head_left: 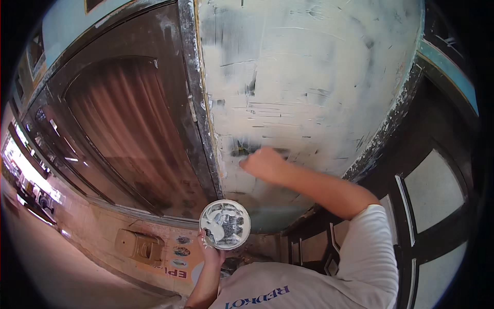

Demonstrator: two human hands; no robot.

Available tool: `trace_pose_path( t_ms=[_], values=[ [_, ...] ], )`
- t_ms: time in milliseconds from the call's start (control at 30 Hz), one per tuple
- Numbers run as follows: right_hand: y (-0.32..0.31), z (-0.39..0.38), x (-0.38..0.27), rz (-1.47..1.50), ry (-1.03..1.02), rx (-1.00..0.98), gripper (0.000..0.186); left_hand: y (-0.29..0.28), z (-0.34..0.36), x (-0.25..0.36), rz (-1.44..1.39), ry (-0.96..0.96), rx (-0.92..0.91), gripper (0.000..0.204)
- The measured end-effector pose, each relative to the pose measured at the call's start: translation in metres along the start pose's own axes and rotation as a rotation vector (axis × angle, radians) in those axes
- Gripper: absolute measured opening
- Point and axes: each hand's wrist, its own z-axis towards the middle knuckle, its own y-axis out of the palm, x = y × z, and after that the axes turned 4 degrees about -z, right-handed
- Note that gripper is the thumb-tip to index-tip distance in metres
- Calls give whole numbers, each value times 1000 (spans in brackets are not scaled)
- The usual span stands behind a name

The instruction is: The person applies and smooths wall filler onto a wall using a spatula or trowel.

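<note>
1. The left hand (212, 251) grips a round, white-rimmed tub (247, 226) at its lower left; its fingers are partly hidden beneath.
2. White paste (219, 230) smears the tub's inside, below the right hand (263, 164).
3. The right hand is curled at the patchy, whitish wall (309, 67); I cannot tell whether it touches it or pinches anything.
4. Left of the left hand, a tan, boxy object (135, 243) is unclear.

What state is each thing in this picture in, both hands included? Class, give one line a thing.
Left hand: closed around the tub's lower edge.
Right hand: curled shut by the wall; anything gripped is hidden.
Tub: open, smeared inside.
White paste: spread unevenly in the tub.
Wall: patchily coated, dark marks showing.
Curtain: hanging in folds.
</note>
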Motion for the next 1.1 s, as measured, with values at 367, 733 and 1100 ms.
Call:
trace_pose_path(
  t_ms=[367, 733, 1100],
  values=[
    [-43, 40, 25, -44, -33, 13, 6, -30, -7, -5, -85, 51, 42, 49],
    [-52, 43, 29, -72, -6, -108, 7, -31, -4, -8, -101, 56, 72, 48],
    [6, 33, 8, 36, 128, -29, 9, -23, 8, -10, -77, -10, 17, 48]
  ],
)
